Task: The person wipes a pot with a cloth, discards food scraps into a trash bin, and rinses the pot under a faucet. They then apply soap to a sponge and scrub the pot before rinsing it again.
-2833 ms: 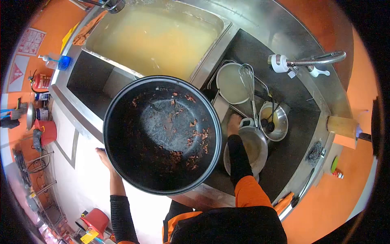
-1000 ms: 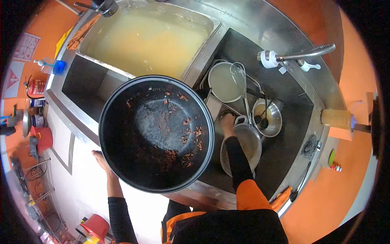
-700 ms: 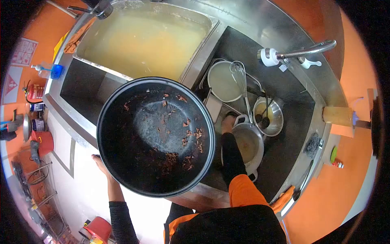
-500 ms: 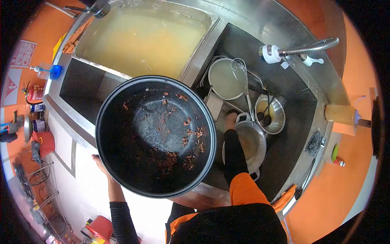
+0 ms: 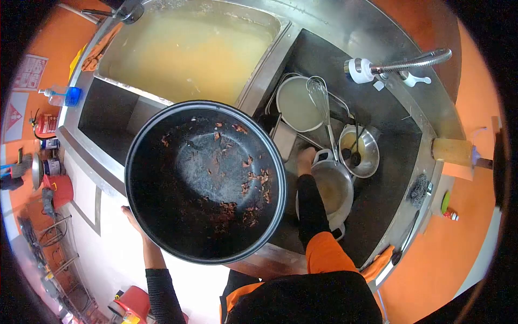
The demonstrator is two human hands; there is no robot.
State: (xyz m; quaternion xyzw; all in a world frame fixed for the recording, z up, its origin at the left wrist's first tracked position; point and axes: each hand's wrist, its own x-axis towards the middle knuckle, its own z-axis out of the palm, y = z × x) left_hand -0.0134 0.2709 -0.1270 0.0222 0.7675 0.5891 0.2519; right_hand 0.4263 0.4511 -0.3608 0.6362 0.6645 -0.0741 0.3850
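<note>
A large black pot (image 5: 216, 162) with reddish-brown food scraps stuck inside is tilted toward me. My left hand (image 5: 131, 218) grips its lower left edge, the fingers partly hidden behind it. Down in the right sink basin, my right hand (image 5: 306, 157) is beside a light-coloured two-handled pot (image 5: 342, 208) holding cloudy liquid, close to its upper handle. The fingers of that hand point away and are mostly hidden. A whisk (image 5: 326, 116) leans across the dishes there. Around it are a round container of cloudy water (image 5: 299, 105) and a steel bowl (image 5: 368, 154) with dark-headed utensils.
A basin of murky yellowish water (image 5: 189, 51) fills the back left. The flexible tap (image 5: 399, 67) reaches over the right basin. A steel scourer (image 5: 418, 190) and an orange cloth (image 5: 377, 264) lie along the right edge. A blue soap bottle (image 5: 65, 96) stands at left.
The black pot has shifted very slightly left. My right hand has turned a little in the basin, and a dark patch at its fingertips no longer shows.
</note>
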